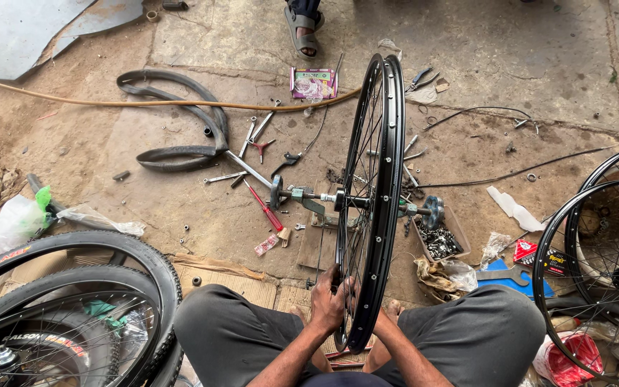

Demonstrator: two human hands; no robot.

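Upright Rim Between the Knees

Centrally, a black metal rim (371,201) with thin wire spokes stands upright on a stand (302,197), between the person's knees. The left hand (327,301) curls around spokes at the rim's lower edge. The right hand (377,326) sits behind the rim, mostly hidden; its grip cannot be told. Around lie a limp rubber tube (180,115), a red screwdriver (263,206) and knobbly tyres (73,301) on cracked, dusty concrete (503,43).

Both hands (338,301) on upright wheel rim (375,193)
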